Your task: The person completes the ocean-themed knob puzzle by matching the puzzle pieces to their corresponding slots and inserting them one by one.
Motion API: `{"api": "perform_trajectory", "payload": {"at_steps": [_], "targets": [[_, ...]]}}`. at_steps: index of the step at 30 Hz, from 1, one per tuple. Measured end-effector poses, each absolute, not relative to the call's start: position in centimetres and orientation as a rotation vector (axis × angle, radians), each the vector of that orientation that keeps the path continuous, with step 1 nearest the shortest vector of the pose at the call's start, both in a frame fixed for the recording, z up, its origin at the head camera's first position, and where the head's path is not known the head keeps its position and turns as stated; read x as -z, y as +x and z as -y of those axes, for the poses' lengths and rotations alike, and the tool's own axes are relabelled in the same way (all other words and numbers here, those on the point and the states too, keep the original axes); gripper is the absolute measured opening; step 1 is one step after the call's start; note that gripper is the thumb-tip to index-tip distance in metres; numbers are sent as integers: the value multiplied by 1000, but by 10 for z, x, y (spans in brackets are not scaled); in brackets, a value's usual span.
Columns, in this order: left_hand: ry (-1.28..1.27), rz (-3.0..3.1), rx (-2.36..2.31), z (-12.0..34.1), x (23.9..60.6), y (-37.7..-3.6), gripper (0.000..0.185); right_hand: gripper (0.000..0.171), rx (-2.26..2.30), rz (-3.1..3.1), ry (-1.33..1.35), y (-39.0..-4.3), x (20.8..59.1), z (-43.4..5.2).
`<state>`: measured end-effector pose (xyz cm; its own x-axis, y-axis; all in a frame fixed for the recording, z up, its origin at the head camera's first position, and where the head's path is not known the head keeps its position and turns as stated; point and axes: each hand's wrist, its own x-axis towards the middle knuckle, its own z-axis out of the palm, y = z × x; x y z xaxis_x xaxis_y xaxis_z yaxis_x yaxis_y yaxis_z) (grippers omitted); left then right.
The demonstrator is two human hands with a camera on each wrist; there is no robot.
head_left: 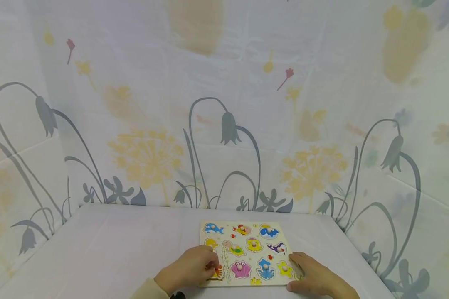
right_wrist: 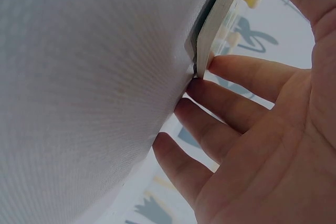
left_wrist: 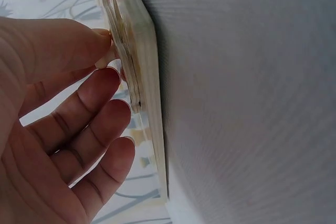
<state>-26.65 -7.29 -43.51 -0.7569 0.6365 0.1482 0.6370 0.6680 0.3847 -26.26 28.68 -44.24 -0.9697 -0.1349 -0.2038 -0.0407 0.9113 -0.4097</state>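
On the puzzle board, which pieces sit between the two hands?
In the head view, the pink shell and blue octopus lie between left hand and right hand.

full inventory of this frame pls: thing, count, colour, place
puzzle board: 1, pale wood, flat on the table near its front edge, centre-right
peg pieces in the board: about 11 visible, among them a blue fish, a pink shell, a blue octopus, a yellow star; each has a small knob
table cover: 1, white cloth, under the board
backdrop sheet: 1, white with grey bell flowers and yellow blooms, behind and at both sides of the table
left hand: 1, on the board's near-left corner, fingertips pinching a knob on an orange piece
right hand: 1, fingers straight, touching the board's near-right corner
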Motion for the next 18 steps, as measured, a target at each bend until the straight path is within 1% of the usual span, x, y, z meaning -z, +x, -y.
{"api": "perform_trajectory", "payload": {"at_steps": [18], "targets": [[-1103, 2859, 552, 67, 437, -267, 5, 95, 622, -2847, -151, -261, 440, -287]]}}
